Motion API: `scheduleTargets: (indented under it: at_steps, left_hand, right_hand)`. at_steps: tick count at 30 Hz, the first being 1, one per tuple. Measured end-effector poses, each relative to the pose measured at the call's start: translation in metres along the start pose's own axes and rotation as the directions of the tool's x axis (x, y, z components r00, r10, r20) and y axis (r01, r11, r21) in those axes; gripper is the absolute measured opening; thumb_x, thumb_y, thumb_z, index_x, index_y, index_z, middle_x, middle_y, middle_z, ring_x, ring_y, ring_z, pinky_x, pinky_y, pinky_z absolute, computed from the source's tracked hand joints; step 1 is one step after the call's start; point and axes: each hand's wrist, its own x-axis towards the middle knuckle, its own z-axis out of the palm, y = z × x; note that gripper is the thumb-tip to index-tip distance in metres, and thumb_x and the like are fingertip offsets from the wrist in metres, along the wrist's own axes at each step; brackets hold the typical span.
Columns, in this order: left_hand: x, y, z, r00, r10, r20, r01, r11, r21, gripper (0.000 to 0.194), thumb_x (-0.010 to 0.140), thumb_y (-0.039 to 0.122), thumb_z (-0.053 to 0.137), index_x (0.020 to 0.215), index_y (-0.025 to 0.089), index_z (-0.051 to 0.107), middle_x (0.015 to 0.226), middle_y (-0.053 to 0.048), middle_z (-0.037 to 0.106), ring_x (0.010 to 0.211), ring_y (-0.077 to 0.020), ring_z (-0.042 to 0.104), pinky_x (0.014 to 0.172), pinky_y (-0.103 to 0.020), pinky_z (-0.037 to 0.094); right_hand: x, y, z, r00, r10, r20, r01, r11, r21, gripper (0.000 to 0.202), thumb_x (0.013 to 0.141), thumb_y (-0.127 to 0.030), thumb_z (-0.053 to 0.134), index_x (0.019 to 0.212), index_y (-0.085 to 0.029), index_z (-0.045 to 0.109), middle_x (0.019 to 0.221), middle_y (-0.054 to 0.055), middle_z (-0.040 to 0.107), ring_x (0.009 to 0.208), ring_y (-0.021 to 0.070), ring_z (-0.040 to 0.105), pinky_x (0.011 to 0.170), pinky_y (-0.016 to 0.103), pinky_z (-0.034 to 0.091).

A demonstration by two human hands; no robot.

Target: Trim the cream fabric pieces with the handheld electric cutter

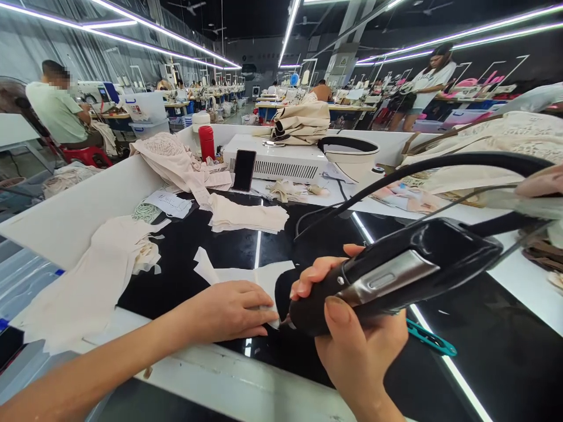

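My right hand [360,346] is wrapped around a black corded handheld tool [396,269] with a metal plate on its side. The tool's narrow tip points left, at the edge of a pale fabric piece [272,278] on the glossy black work surface [185,287]; whether it touches the cloth I cannot tell. Pressing flat on that piece is my left hand [231,310], fingers stretched out and just left of the tip. Under the tool, partly covered by my right hand, lies a teal slotted object [431,339].
Fabric stacks lie behind [248,214] and at left [97,269]. A phone [244,170] leans on a white vented box [275,157], beside a red bottle [206,143]. The tool's thick cable [422,161] arches right. White boards edge the table. People work farther back.
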Motion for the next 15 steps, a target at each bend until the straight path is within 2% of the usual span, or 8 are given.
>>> scheduleTargets:
  at_steps: [7,15]
  left_hand:
    - [0.0003,0.0008,0.0050,1.000,0.021,-0.014,-0.020,0.998,0.063,0.023,0.107,0.030,0.058,0.120,0.013,0.065,0.115,-0.012,0.071,0.110,-0.0207,0.069,0.110,-0.032,0.053]
    - [-0.0009,0.0020,0.0052,0.999,0.041,0.003,-0.041,0.994,0.102,0.023,0.109,0.027,0.052,0.118,0.010,0.064,0.111,-0.012,0.072,0.110,-0.0220,0.069,0.113,-0.033,0.051]
  right_hand:
    - [0.0012,-0.0022,-0.0016,1.000,0.010,0.003,-0.009,0.999,-0.032,0.044,0.085,-0.038,0.084,0.120,-0.028,0.060,0.081,-0.001,0.065,0.062,0.0175,0.064,0.052,0.032,0.057]
    - [0.0014,-0.0046,-0.0003,1.000,0.012,0.000,-0.012,0.999,-0.030,0.044,0.084,-0.041,0.085,0.119,-0.030,0.062,0.081,-0.001,0.065,0.063,0.0177,0.064,0.052,0.032,0.056]
